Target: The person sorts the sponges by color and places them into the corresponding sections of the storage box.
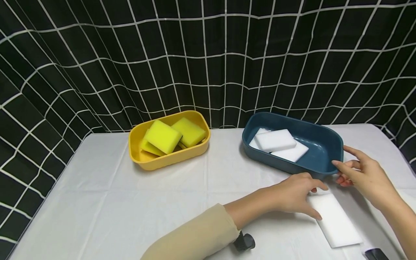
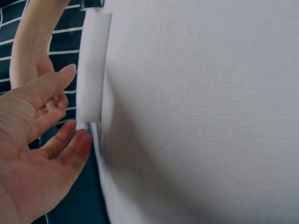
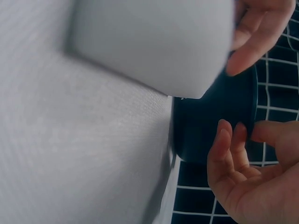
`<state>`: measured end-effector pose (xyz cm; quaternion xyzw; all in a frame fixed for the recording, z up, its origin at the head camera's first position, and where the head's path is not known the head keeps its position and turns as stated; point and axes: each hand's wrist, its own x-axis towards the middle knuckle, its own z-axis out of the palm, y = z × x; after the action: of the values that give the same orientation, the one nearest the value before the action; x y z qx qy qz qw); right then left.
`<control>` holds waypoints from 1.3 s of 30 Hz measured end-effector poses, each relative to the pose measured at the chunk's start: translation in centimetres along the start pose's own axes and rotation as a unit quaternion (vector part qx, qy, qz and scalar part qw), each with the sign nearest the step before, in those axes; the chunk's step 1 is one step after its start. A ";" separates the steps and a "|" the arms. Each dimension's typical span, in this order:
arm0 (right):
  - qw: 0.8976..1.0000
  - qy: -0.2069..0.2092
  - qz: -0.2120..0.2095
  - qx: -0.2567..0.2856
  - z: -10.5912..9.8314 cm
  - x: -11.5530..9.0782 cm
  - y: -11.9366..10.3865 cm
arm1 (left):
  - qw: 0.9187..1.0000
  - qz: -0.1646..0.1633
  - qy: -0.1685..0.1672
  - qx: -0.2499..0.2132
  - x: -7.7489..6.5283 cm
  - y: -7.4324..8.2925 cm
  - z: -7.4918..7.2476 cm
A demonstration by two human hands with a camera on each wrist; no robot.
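Note:
My left hand [image 1: 297, 195] reaches over the near end of a white sponge block [image 1: 338, 222] on the table, thumb and fingers spread apart. In the left wrist view, its fingers hover beside the end of that block [image 2: 92, 65], gripping nothing. My right hand [image 1: 370, 177] holds the right end of a dark blue bin [image 1: 292, 167], thumb over the rim and the other fingers against the outside wall. Inside the bin, several white sponges [image 1: 275, 140] are heaped toward its left side. The right wrist view shows curled fingers [image 3: 224, 154] close to the bin's wall.
Left of the blue bin stands a yellow bin [image 1: 169, 162] with several yellow sponges [image 1: 163, 136] in it. A white cloth [image 1: 113, 206] covers the table. Behind hangs a black curtain [image 1: 214, 65] with a white grid. Small black objects [image 1: 245, 242] show by the forearms.

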<state>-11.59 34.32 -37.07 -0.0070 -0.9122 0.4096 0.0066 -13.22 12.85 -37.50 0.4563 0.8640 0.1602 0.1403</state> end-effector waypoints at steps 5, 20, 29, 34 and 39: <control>1.000 0.000 0.001 0.000 0.0 0.1 0.0 | 1.000 -0.003 -0.017 0.003 1.0 -0.1 0.5; 1.000 -0.001 0.004 -0.007 0.0 0.1 -0.1 | 0.994 0.013 -0.097 -0.042 2.1 -0.1 0.8; 1.000 -0.004 0.013 -0.011 -0.1 0.1 0.0 | 0.997 0.006 -0.075 -0.036 0.7 -0.3 0.2; 1.000 -0.005 0.009 -0.004 -0.1 0.2 0.3 | 0.997 -0.006 -0.071 -0.028 -0.3 -0.7 -0.5; 1.000 -0.004 0.011 -0.005 -0.1 0.3 0.5 | 0.998 -0.019 -0.050 -0.030 -1.4 -1.3 -1.1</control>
<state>-11.93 34.72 -37.40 -0.0158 -0.9142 0.4050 -0.0016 -13.92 10.85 -36.87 0.4430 0.8591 0.1601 0.2003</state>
